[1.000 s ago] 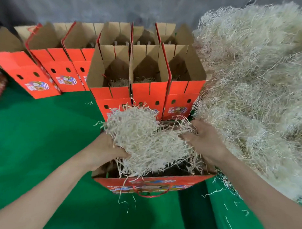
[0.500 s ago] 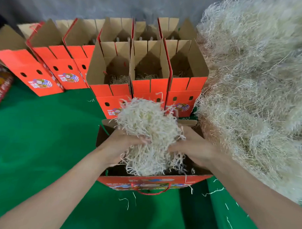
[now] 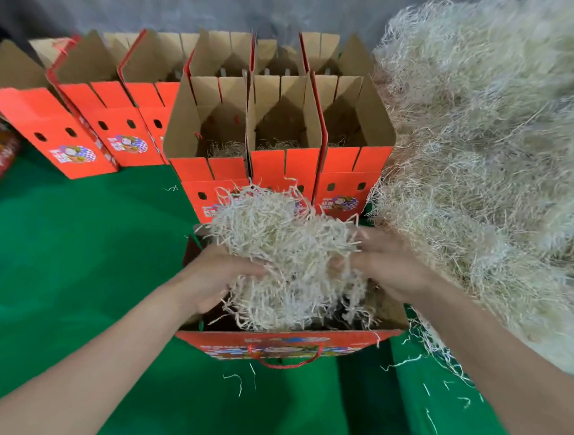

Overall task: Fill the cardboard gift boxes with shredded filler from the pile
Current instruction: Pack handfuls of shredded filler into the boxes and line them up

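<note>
Head view showed the left hand (image 3: pixel 221 277) and right hand (image 3: pixel 388 269) clamped on a filler clump (image 3: pixel 287 250) held between them, directly above the open box (image 3: pixel 291 342). It looked light, springy and prone to shedding, so cupping underneath seemed best.

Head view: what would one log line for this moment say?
left hand: grips filler clump | right hand: grips filler clump | position: over open front box | pile: right of box

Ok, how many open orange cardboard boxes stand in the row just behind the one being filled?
3, side by side: the left box, the middle box, and the right box against the pale shredded filler pile. Further boxes behind them are partly hidden.
</note>
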Demonstrator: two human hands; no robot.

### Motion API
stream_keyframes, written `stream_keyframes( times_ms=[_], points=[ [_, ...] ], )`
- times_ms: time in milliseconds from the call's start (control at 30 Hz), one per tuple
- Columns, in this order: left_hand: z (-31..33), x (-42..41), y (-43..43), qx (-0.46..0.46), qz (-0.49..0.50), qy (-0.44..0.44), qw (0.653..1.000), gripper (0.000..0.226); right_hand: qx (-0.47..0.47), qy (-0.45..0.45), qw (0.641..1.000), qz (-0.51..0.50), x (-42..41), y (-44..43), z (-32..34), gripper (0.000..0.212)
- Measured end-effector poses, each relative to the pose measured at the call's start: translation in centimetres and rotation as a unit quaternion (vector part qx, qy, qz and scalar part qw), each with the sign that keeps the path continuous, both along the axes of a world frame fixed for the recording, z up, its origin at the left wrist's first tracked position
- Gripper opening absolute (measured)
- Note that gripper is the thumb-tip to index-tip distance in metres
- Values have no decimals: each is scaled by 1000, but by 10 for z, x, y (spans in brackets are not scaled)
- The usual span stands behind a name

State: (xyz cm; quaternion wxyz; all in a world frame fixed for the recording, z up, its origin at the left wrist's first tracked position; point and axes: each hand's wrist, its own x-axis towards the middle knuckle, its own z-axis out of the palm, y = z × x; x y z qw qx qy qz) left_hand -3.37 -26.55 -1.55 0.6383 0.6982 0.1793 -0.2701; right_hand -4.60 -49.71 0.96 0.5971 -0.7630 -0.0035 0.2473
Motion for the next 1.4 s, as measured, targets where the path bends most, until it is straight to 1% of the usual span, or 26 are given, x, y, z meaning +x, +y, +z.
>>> stream_keyframes(
  times_ms=[100, 133, 167, 233, 267, 333, 367, 433, 467, 533, 600, 633, 700, 767, 800, 833, 867, 933, 1033, 1067, 1100, 1133, 1167, 1233, 1300, 1400],
  points=[
    [5, -6, -18, 12, -51, -4, 999, 34, -23, -28, 999, -7, 0, 30, -12, 35],
    [6, -6, -20, 28, -38, -17, 999, 26, -44, -43, 998, -5, 1, 35, -13, 32],
    [6, -5, -18, 51, -38, -54, 997, 29, -64, -54, 996, -5, 2, 33, -12, 30],
    [9, -2, -7, 69, 8, -88, 994, 51, -86, -64, 994, -17, 2, 17, -11, 20],
    [10, 1, 1, 77, 29, -96, 992, 58, -85, -62, 994, -31, 3, 5, -11, 28],
    [10, 3, 13, 102, 32, -98, 989, 60, -72, -48, 993, -82, 2, -12, -8, 64],
    [10, 3, 16, 104, 22, -92, 990, 52, -53, -45, 990, -123, 3, -17, -7, 72],
    [11, 1, 12, 110, -28, -77, 991, 14, -5, -38, 987, -159, 3, -20, -6, 78],
    [5, 2, 9, 114, -45, -97, 988, 23, 28, -35, 987, -155, 2, -15, -3, 81],
    [1, -1, -2, 96, -119, -145, 978, 40, 43, -5, 997, -71, 1, 5, 4, 86],
    [0, -5, -9, 61, -198, -157, 966, 45, -37, -39, 998, -17, 1, 23, -3, 88],
    [5, -7, -8, 38, -213, -152, 964, 44, -73, -71, 995, -17, 4, 27, -7, 73],
    [4, -1, 7, -6, -169, -138, 976, 46, -121, -126, 984, -43, 6, 24, -6, 29],
    [6, 7, 26, -38, -84, -122, 988, 45, -116, -121, 982, -86, 4, 12, -6, 29],
    [5, 9, 34, -61, -50, -113, 990, 41, -113, -115, 982, -102, 3, 5, -4, 20],
    [5, 8, 36, -82, -34, -109, 990, 37, -100, -112, 981, -122, 2, 1, -5, 42],
    [4, 8, 35, -97, -33, -105, 989, 34, -72, -99, 986, -115, 1, 1, -4, 53],
    [1, 6, 25, -112, -45, -100, 988, 36, -16, -82, 995, -46, -1, 7, -1, 48],
    [3, 4, 2, -101, -56, -86, 989, 32, -73, -73, 994, 48, 1, 27, -9, 74],
    [3, 4, -4, -80, -65, -91, 991, 31, -101, -93, 989, 54, 2, 35, -9, 73],
    [6, 4, -8, -50, -63, -103, 991, 31, -110, -112, 987, 47, 4, 39, -10, 59],
    [8, 7, -6, -22, -40, -115, 992, 30, -118, -129, 984, 32, 4, 39, -10, 45],
    [10, 10, -1, -11, -1, -122, 992, 25, -119, -119, 986, 14, 4, 33, -10, 42],
    [13, 21, 23, -57, 85, -123, 987, 18, -90, -69, 992, -52, 2, 16, -8, 40],
    [15, 25, 42, -98, 131, -108, 981, 20, -57, -28, 991, -119, 2, 2, -9, 37],
    [14, 20, 36, -81, 78, -90, 990, 24, -42, 27, 988, -147, 2, 1, -11, 52]
  ],
)
